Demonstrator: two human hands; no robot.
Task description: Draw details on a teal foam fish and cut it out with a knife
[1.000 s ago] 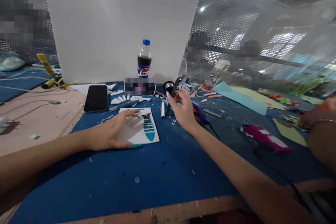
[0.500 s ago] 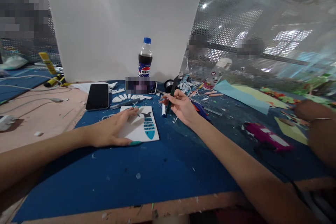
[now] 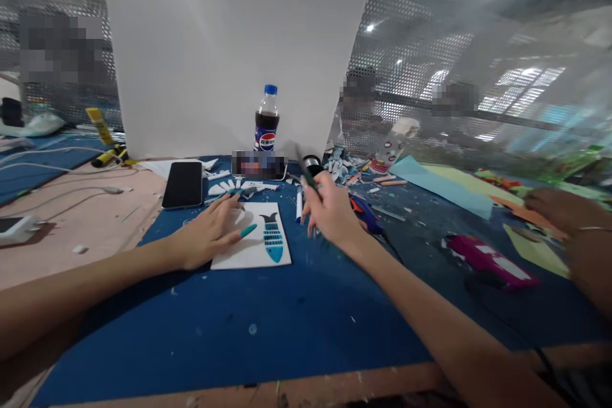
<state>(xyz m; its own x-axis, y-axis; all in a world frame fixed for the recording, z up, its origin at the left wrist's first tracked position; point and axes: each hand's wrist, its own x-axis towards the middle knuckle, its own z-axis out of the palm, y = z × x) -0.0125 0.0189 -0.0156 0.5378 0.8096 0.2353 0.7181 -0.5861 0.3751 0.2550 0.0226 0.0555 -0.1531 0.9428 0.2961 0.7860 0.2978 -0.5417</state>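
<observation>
My left hand [image 3: 209, 229] lies over the left side of a white square board [image 3: 251, 255], fingers spread and the thumb resting across it. On the board's right part is a fish-skeleton figure [image 3: 273, 239] with a dark tail, teal ribs and a teal head. My right hand [image 3: 329, 209] is raised to the right of the board, its fingers closed around a slim dark green tool [image 3: 307, 173]. The tool slants up and to the left; its blurred upper end does not show its exact kind. A white marker-like stick [image 3: 299, 204] lies just left of that hand.
Behind the board are white offcuts [image 3: 241, 187], a phone [image 3: 183, 185], a propped-up phone [image 3: 268, 169] and a cola bottle [image 3: 266, 121]. A blue glue gun [image 3: 366, 213] and a magenta device [image 3: 490, 260] lie to the right. Another person's hand [image 3: 554, 210] is at the far right.
My left thumb has moved from the board's near edge onto its face. The tool in my right hand has swung from leaning right to leaning left. The whole view has shifted slightly.
</observation>
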